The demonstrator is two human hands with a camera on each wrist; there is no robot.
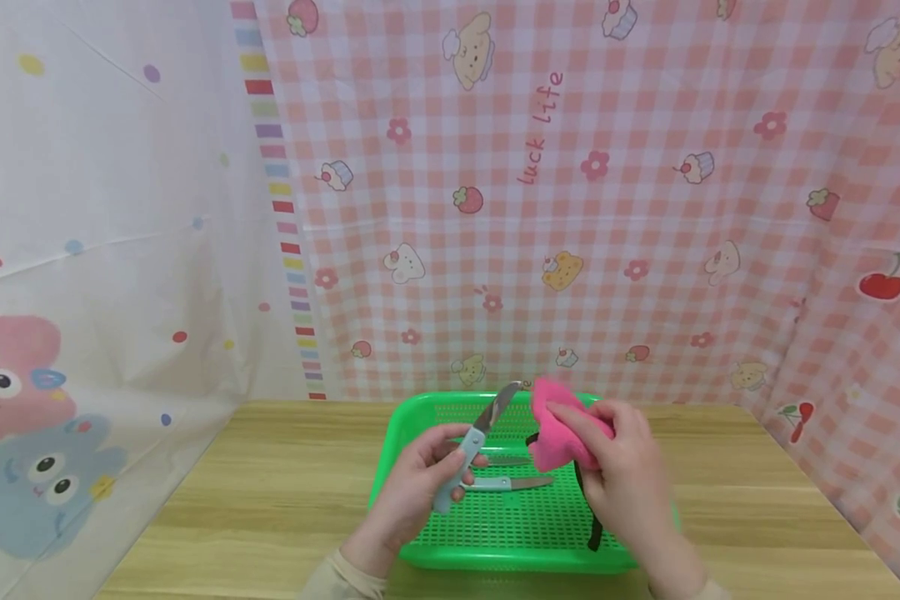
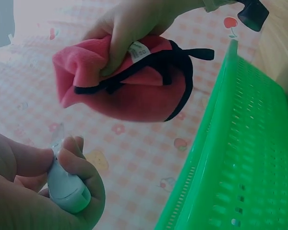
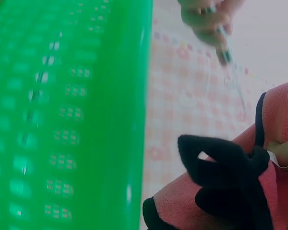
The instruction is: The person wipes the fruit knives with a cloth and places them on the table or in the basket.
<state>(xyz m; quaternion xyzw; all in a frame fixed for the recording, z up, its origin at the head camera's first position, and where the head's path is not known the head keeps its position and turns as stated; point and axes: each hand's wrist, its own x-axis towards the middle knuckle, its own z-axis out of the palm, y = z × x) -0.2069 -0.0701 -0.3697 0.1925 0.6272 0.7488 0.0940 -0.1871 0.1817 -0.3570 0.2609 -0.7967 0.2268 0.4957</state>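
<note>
My left hand [image 1: 418, 482] grips the pale blue handle of a knife [image 1: 474, 446], its blade tilted up and to the right. In the left wrist view the handle's butt end sticks out of the curled fingers. My right hand [image 1: 626, 471] holds a bunched pink cloth [image 1: 558, 429] with black edging and a dark hanging loop, near the blade's tip. In the head view the cloth and the blade stand slightly apart. Below both hands is a green plastic basket [image 1: 517, 560]. Inside it lies another knife [image 1: 506, 483] with a pale blue handle, and a further blade [image 1: 506, 460] shows behind it.
The basket stands on a wood-grain table [image 1: 270, 492]. Behind it hangs a pink checked curtain [image 1: 495, 250] with cartoon prints, and a white printed curtain [image 1: 120, 208] hangs at the left. Bare tabletop shows on both sides of the basket.
</note>
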